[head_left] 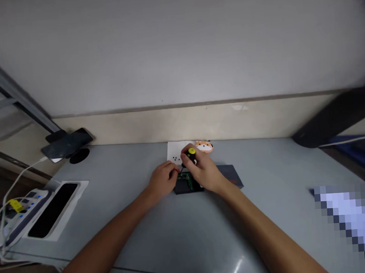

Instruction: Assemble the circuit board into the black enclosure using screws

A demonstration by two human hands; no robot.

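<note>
My right hand (203,168) is closed round a black screwdriver (190,153) with a yellow cap. Its shaft slants down toward a green circuit board (189,180) set in a black casing (185,190). At the board's left edge, my left hand (165,177) has its fingers bent together near the screwdriver tip; whether they pinch a small part is hidden. Just behind the hands lies a white sheet (172,149) with several small dark screws (175,158) on it. A dark flat panel (231,175) lies to the right, partly under my right wrist.
An orange animal-faced item (204,146) lies behind my right hand. On the left are a phone on a stand (67,144), another phone (54,210) on white paper, and a power strip (18,216) with cables. A black cylindrical object (332,119) leans at the right.
</note>
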